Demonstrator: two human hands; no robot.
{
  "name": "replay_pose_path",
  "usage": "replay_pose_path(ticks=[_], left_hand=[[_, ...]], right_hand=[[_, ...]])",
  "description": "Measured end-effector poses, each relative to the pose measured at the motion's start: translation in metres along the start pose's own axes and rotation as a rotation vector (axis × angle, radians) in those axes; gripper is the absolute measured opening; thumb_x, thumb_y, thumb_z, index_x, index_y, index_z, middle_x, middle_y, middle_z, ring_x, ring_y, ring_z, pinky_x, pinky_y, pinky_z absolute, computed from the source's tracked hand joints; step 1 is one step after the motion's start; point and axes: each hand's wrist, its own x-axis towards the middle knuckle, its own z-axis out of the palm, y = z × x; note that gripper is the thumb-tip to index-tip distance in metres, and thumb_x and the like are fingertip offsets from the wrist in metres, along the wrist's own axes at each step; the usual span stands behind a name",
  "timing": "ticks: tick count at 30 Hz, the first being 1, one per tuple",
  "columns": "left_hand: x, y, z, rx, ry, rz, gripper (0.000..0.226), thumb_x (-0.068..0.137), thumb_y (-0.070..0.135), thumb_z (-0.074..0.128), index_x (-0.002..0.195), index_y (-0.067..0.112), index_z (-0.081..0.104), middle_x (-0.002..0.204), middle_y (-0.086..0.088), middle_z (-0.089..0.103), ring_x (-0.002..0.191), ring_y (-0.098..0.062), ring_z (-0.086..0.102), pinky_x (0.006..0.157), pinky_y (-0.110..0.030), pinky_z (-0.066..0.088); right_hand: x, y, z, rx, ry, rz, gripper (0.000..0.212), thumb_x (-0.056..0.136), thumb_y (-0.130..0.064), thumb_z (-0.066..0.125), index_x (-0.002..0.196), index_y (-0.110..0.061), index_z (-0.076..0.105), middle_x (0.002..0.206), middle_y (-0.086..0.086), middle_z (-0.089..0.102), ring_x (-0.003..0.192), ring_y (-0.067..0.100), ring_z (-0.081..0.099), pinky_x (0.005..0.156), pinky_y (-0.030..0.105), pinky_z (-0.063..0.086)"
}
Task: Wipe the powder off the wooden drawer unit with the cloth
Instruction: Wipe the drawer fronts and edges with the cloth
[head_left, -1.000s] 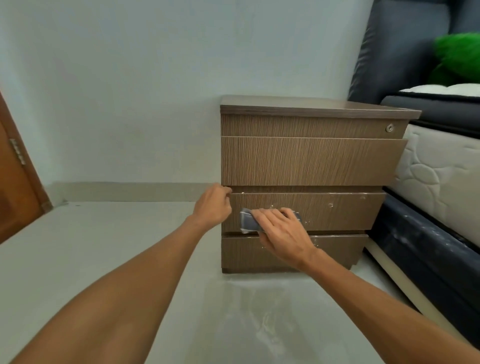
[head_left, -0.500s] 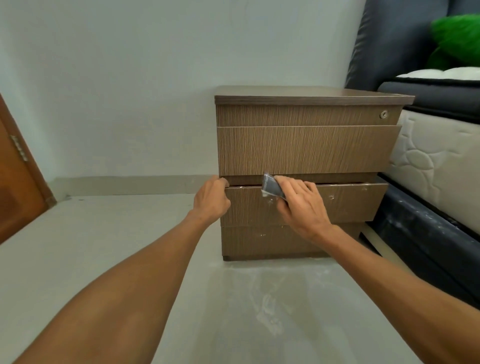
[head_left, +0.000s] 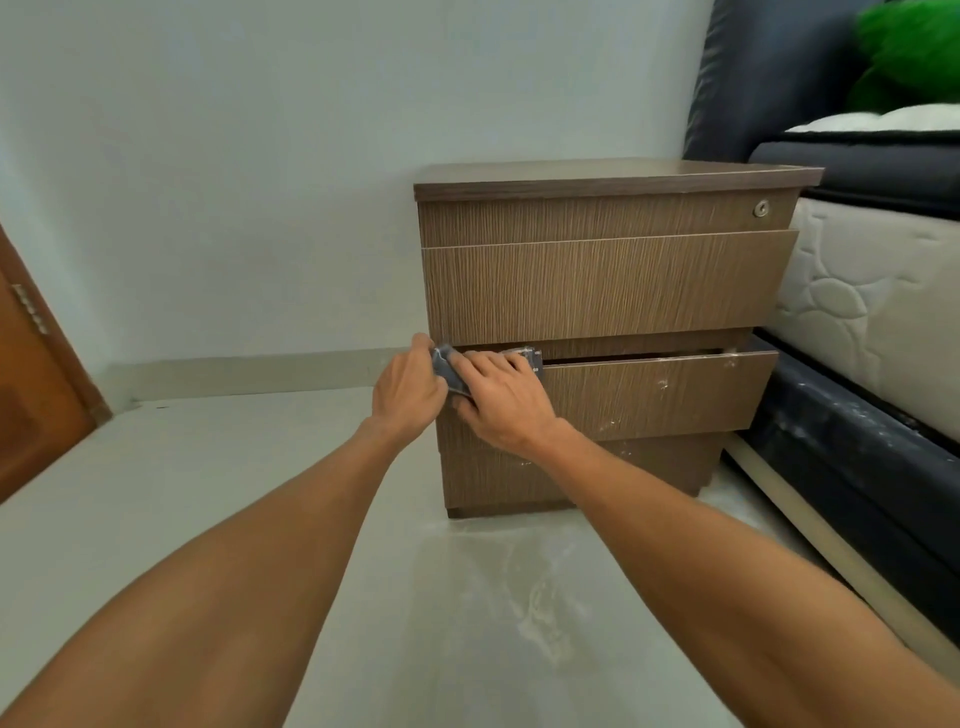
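Observation:
The wooden drawer unit (head_left: 602, 280) stands on the floor against the wall, beside the bed. Its middle drawer (head_left: 665, 395) is pulled out a little and carries white powder specks on its front. My right hand (head_left: 501, 402) presses a grey cloth (head_left: 449, 371) onto the top left edge of that drawer. My left hand (head_left: 408, 387) grips the drawer's left corner, touching the cloth. Most of the cloth is hidden under my fingers.
White powder smears (head_left: 545, 597) lie on the pale floor in front of the unit. A dark bed frame (head_left: 852, 447) with a white mattress (head_left: 862, 301) is close on the right. A wooden door (head_left: 36, 395) stands at the left.
My right hand moved the cloth from the drawer's front up to its top edge, then left to the corner by my left hand. The drawer has come out slightly.

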Motion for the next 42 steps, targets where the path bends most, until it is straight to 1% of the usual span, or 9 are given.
replay_pose_path(ticks=[5,11,20,27,33,35,37,39,42], left_hand=[[0.006,0.007,0.005,0.168,0.044,0.060,0.018,0.091,0.012,0.052,0.109,0.010,0.050,0.093,-0.010,0.058,0.080,-0.023,0.054,0.066,-0.033,0.046],[0.011,0.014,0.030,0.357,0.154,0.348,0.021,0.087,0.011,0.047,0.101,0.010,0.063,0.097,-0.008,0.066,0.085,-0.024,0.059,0.071,-0.036,0.042],[0.016,0.014,0.047,0.360,0.189,0.350,0.015,0.085,0.009,0.052,0.088,0.007,0.066,0.087,-0.010,0.063,0.075,-0.027,0.059,0.059,-0.036,0.044],[0.017,0.013,0.050,0.374,0.213,0.326,0.011,0.083,0.007,0.055,0.087,0.006,0.066,0.082,-0.012,0.062,0.073,-0.031,0.057,0.061,-0.038,0.043],[0.015,0.011,0.050,0.350,0.211,0.328,0.012,0.083,0.008,0.055,0.088,0.006,0.065,0.083,-0.011,0.061,0.073,-0.030,0.056,0.061,-0.039,0.044],[0.014,0.010,0.049,0.335,0.204,0.327,0.014,0.083,0.008,0.055,0.090,0.007,0.066,0.085,-0.011,0.061,0.075,-0.029,0.056,0.063,-0.039,0.045],[0.011,0.009,0.048,0.319,0.193,0.323,0.016,0.081,0.009,0.056,0.094,0.007,0.066,0.088,-0.011,0.062,0.077,-0.029,0.057,0.064,-0.039,0.046],[0.008,0.005,0.047,0.305,0.183,0.304,0.019,0.080,0.010,0.057,0.097,0.007,0.065,0.090,-0.010,0.061,0.080,-0.028,0.057,0.066,-0.041,0.047],[0.000,-0.009,0.043,0.229,0.194,0.194,0.019,0.080,0.013,0.059,0.098,0.008,0.060,0.095,-0.009,0.058,0.088,-0.029,0.055,0.071,-0.043,0.049]], right_hand=[[-0.021,0.026,0.005,-0.065,0.055,0.000,0.052,0.092,-0.039,0.056,0.138,-0.015,0.047,0.123,0.004,0.060,0.111,0.024,0.055,0.095,0.040,0.038],[-0.058,0.086,-0.010,-0.190,0.066,0.026,0.055,0.093,-0.038,0.056,0.140,-0.013,0.044,0.128,0.009,0.057,0.117,0.027,0.053,0.101,0.043,0.037],[-0.112,0.172,-0.040,-0.304,0.026,0.158,0.055,0.095,-0.034,0.054,0.143,-0.008,0.043,0.135,0.014,0.054,0.127,0.031,0.050,0.109,0.046,0.035],[-0.146,0.226,-0.064,-0.329,-0.110,0.362,0.058,0.099,-0.020,0.054,0.150,-0.002,0.031,0.151,0.021,0.040,0.143,0.036,0.034,0.115,0.049,0.028],[-0.157,0.242,-0.081,-0.246,-0.136,0.558,0.053,0.101,-0.006,0.045,0.149,0.000,0.026,0.156,0.023,0.029,0.147,0.036,0.024,0.106,0.053,0.041],[-0.157,0.244,-0.083,-0.172,-0.077,0.650,0.040,0.101,-0.006,0.043,0.140,-0.002,0.035,0.148,0.024,0.040,0.137,0.040,0.040,0.098,0.055,0.046],[-0.157,0.243,-0.085,-0.095,0.011,0.818,0.023,0.102,-0.011,0.040,0.124,-0.005,0.044,0.127,0.022,0.057,0.110,0.043,0.058,0.082,0.052,0.050],[-0.162,0.238,-0.080,-0.050,0.079,0.961,0.017,0.101,-0.015,0.040,0.115,-0.007,0.047,0.112,0.019,0.064,0.094,0.039,0.063,0.078,0.052,0.052],[-0.176,0.227,-0.067,0.008,0.123,1.068,0.018,0.101,-0.022,0.043,0.114,-0.010,0.046,0.104,0.015,0.064,0.087,0.033,0.065,0.075,0.053,0.056]])
